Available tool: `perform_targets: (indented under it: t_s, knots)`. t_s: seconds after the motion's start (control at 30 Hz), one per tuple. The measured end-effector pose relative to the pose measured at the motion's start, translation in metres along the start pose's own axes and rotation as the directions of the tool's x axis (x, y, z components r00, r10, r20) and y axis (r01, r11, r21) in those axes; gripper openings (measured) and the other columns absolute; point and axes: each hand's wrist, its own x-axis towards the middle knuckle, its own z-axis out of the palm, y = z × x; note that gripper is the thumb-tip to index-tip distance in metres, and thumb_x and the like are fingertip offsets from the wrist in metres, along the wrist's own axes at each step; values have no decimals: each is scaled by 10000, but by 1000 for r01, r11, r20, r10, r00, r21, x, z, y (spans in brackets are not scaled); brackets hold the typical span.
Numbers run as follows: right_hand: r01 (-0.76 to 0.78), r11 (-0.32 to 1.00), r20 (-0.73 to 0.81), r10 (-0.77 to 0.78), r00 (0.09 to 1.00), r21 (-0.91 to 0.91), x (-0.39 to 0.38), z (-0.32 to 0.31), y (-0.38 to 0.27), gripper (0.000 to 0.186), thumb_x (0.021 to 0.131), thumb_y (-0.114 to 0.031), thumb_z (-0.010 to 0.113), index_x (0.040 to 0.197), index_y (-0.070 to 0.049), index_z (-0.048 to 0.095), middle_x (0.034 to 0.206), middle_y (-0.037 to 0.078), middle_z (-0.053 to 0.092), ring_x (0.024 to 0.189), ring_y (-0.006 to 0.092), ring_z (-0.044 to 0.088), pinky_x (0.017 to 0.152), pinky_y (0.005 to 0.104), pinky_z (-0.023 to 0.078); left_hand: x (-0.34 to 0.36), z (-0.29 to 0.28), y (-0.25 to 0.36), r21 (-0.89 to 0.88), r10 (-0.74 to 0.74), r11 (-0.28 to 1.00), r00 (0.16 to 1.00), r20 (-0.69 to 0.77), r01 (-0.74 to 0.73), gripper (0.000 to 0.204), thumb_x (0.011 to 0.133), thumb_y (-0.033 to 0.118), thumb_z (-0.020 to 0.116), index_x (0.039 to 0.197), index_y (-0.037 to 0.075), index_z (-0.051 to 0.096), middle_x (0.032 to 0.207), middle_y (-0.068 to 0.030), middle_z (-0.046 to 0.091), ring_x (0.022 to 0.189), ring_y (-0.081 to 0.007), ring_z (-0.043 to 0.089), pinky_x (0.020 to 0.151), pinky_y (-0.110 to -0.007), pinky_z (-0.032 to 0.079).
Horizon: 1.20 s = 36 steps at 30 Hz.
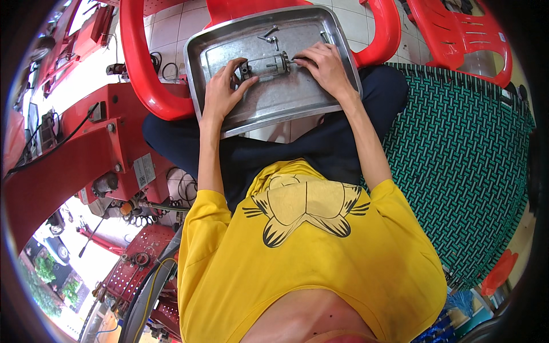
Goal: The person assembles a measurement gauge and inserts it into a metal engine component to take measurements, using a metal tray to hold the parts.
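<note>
A clear cylinder assembly point(263, 66) with dark end pieces lies sideways in a shallow steel tray point(277, 108). My left hand point(226, 88) grips its dark left end fitting point(246, 71), thumb and fingers around it. At the other end, my right hand point(320, 66) pinches a thin rod point(290, 62) sticking out past the round end plate. Small metal bolts or fittings point(269, 39) lie toward the back of the tray, and a short rod point(324, 36) is near its right side, above my right hand.
The tray rests in front of a red plastic chair point(143, 74); another point(474, 43) stands at upper right. Red machinery point(91, 154) with cables fills the left side. A green woven chair or mat point(452, 177) is at my right. My crossed legs point(166, 148) are beneath the tray.
</note>
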Motion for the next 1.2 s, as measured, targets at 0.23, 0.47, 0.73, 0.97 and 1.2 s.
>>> perform_targets:
  t_s: [0.23, 0.47, 0.73, 0.97, 1.2]
  knots:
    - [-18, 1000, -14, 18, 1000, -12, -1, 1, 3, 200, 948, -280, 754, 1051, -116, 805, 1015, 31, 778, 1045, 233, 661, 1015, 396, 423, 0, -1, 1, 5, -23, 1000, 1000, 18, 23, 586, 881, 386, 875, 1348, 86, 689, 1092, -150, 786, 790, -223, 721, 768, -362, 567]
    - [-11, 1000, -1, 11, 1000, 9, -1, -2, 1, 189, 917, -268, 782, 1030, -118, 807, 1000, 23, 774, 1034, 230, 656, 1006, 393, 423, -2, -2, 2, 91, 1, 996, 1000, 16, -3, 555, 900, 424, 843, 1336, 112, 696, 1069, -121, 781, 784, -238, 719, 759, -376, 566]
    - [3, 999, -26, -2, 1000, 53, 0, 0, 0, 185, 931, -262, 766, 1039, -115, 797, 1012, 36, 768, 1046, 237, 658, 1001, 395, 428, -4, -7, 5, 308, 54, 951, 997, -60, -33, 420, 903, 398, 810, 1238, 150, 763, 971, -80, 785, 737, -224, 699, 735, -366, 540]
    - [17, 999, 29, -18, 999, 35, -3, -2, 2, 205, 968, -280, 736, 1052, -101, 789, 1031, 44, 766, 1056, 243, 662, 997, 400, 431, -2, -4, 1, 303, 205, 944, 954, -220, -133, 286, 904, 334, 799, 1130, 160, 818, 970, -58, 792, 789, -209, 703, 763, -354, 548]
    - [6, 999, 2, -6, 1000, 51, 0, -3, -2, 222, 919, -293, 788, 1042, -109, 791, 1012, 37, 767, 1051, 234, 663, 1015, 396, 421, -2, -4, 5, 188, 65, 982, 979, -193, -28, 318, 951, 318, 775, 1225, 157, 788, 1039, -49, 787, 794, -212, 706, 760, -348, 552]
